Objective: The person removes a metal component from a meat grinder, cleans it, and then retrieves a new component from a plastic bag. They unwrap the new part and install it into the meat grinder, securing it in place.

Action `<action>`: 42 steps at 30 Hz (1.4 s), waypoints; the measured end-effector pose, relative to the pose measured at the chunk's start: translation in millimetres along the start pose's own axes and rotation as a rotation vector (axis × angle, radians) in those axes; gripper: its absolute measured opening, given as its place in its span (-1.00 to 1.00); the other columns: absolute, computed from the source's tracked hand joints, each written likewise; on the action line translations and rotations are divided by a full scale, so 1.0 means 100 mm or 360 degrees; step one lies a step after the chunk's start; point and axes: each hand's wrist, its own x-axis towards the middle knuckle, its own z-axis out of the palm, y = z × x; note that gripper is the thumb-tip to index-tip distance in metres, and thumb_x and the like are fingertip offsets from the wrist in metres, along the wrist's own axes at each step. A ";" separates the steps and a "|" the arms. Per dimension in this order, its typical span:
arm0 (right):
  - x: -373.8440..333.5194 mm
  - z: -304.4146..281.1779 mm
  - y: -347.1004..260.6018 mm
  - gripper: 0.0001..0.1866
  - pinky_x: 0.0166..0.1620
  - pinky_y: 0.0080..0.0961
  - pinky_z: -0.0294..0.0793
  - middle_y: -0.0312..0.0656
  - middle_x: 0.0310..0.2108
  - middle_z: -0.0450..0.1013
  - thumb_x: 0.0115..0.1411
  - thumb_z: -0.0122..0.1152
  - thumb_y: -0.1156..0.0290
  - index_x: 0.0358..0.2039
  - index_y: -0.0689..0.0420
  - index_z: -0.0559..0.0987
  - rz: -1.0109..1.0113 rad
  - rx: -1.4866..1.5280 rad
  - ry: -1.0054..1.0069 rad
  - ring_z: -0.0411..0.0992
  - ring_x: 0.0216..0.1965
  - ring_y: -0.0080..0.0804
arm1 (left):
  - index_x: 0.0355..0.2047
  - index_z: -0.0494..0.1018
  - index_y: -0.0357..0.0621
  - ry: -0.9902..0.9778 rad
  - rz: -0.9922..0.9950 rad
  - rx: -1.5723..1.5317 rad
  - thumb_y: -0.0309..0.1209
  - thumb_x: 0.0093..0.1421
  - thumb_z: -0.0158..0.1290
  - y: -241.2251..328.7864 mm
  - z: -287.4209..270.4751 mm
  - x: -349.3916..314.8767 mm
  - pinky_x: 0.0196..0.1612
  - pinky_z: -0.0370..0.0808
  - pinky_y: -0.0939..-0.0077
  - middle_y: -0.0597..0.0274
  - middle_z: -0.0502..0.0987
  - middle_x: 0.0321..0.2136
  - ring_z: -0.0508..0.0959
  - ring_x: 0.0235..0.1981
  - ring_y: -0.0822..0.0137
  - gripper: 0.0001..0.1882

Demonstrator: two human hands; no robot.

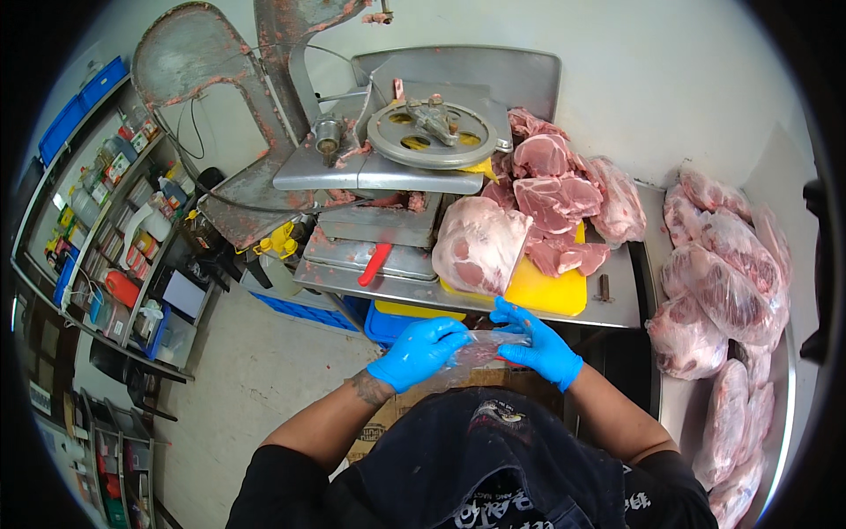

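In front of my body, my blue-gloved left hand [425, 353] pinches one side of a crumpled clear plastic bag [478, 347]. My right hand [545, 347], gloved in blue too, is at the bag's other side, thumb and forefinger spread around the plastic; its remaining fingers are partly hidden. Something reddish shows through the film, too blurred to name. Beyond the hands, a large pale piece of meat [480, 242] rests on a yellow cutting board [551, 286]. Cut red meat [555, 207] is piled behind it. A red-handled knife [376, 264] lies left of the board.
An opened bandsaw [300, 115] smeared with meat scraps stands at the back, its wheel [432, 132] lying flat on the machine. Plastic-wrapped meat [731, 273] fills a metal counter on the right. Loaded shelves [110, 229] line the left wall. Blue crates [304, 310] sit under the table.
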 end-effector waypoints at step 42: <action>-0.10 -0.46 -0.03 -0.83 -0.19 -0.47 0.55 -0.14 -0.36 0.61 0.36 0.22 0.39 -0.26 0.25 0.62 0.0391 0.0407 0.0451 0.56 -0.36 -0.42 | -0.19 0.62 -0.20 0.0195 -0.0468 -0.0446 -0.35 0.40 0.06 -0.11 -0.15 0.31 -0.31 0.50 0.54 0.31 0.60 -0.42 0.54 -0.41 0.49 -0.79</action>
